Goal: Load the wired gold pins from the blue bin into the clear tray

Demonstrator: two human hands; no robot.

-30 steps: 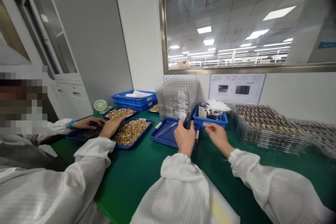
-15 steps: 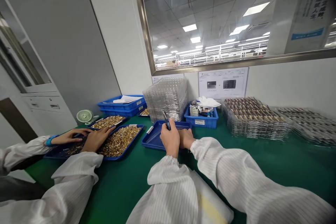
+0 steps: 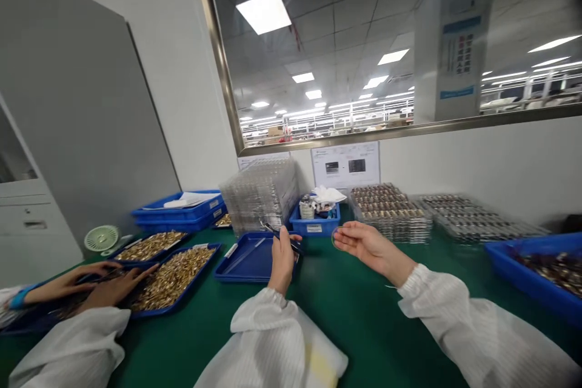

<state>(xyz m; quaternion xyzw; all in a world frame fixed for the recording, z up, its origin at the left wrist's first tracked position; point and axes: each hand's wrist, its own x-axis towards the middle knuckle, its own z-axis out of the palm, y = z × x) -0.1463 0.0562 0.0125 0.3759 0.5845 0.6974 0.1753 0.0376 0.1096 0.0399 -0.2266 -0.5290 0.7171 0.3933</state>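
Green covers the tabletop (image 3: 345,327), and over it two bare hands in white, striped sleeves are at work. The left hand (image 3: 282,259) is closed around a slim dark tool (image 3: 271,231), pen-like from where I stand, tilted with its tip pointing up and to the left, just over the edge of a shallow blue tray (image 3: 248,254). Well apart from it, the right hand (image 3: 366,247) pinches a thin loop (image 3: 333,237) between thumb and fingers, raised in front of a small blue bin (image 3: 330,225) that holds a jar and a crumpled white cloth. Behind the shallow tray rises a stack of clear plastic trays (image 3: 259,197); right of the bin, another clear stack (image 3: 409,231) carries rows of brown and gold pieces. A larger blue bin (image 3: 513,264) of small dark parts sits at the right edge. Over on the left, a co-worker's two hands (image 3: 116,291) are among the parts beside a tray of gold pieces (image 3: 214,250); their grip I cannot tell. A pale green fan (image 3: 100,238) stands beyond.
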